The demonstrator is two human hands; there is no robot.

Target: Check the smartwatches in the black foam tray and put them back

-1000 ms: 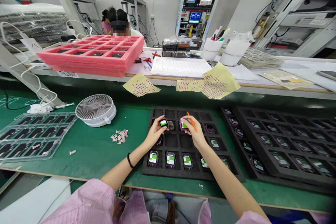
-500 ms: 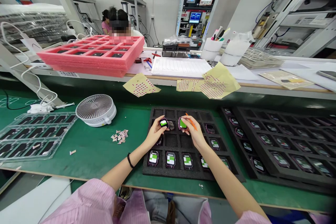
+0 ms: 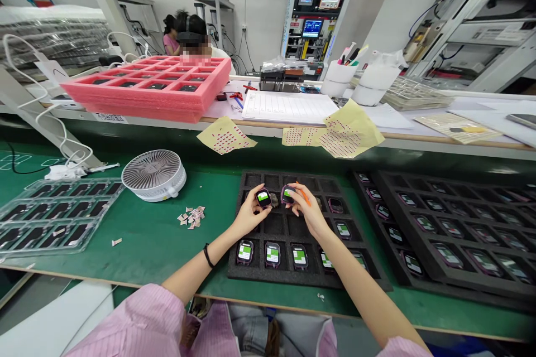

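Here we go: pink striped sleeves [image 3: 142, 323] at the bottom edge, both forearms reaching out over the green counter [image 3: 138, 251]. The two hands have just drawn closer together! The left hand [image 3: 248, 216], black band [image 3: 206, 255] at the wrist, is curled tight in a pinch on a small watch [image 3: 263, 197], its screen showing green. The right hand [image 3: 310, 213] is pinching a second watch [image 3: 288, 194], now just beside the first, with an orange stick [image 3: 304, 196] poking out by its fingers. Both watches are held over the top rows of the black foam tray [image 3: 268, 279], and its nearer pockets hold more watches [image 3: 272, 254]. Right of that tray, a second black tray [image 3: 419, 289] of watches; left of it, a white fan [image 3: 153, 175]. Beyond it, sticker sheets [image 3: 226, 135], a stacked pink foam tray [image 3: 146, 107] and a co-worker [image 3: 192, 39].
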